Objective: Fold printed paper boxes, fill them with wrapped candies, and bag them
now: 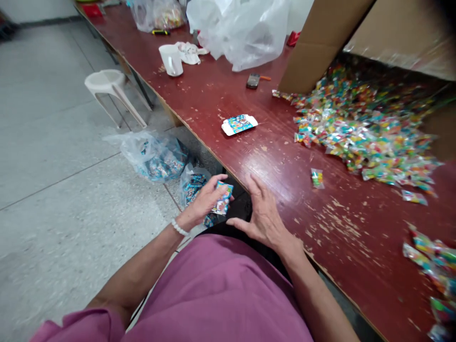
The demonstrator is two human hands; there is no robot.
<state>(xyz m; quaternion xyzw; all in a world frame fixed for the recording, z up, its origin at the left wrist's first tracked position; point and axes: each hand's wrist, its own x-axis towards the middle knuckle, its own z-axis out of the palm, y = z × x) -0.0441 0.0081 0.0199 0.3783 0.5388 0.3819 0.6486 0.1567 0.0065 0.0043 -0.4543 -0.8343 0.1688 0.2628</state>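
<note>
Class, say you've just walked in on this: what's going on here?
A person's left hand holds a small printed packet beside the red table. The right hand is open, apparently holding nothing. A printed carton lies on the table, left of a heap of wrapped pieces at a cardboard box.

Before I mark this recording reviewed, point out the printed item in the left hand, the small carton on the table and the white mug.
Printed item (223, 200), head view: its printed face.
Small carton (240, 124), head view: its printed panel.
White mug (175, 57), head view: its outer side.
</note>
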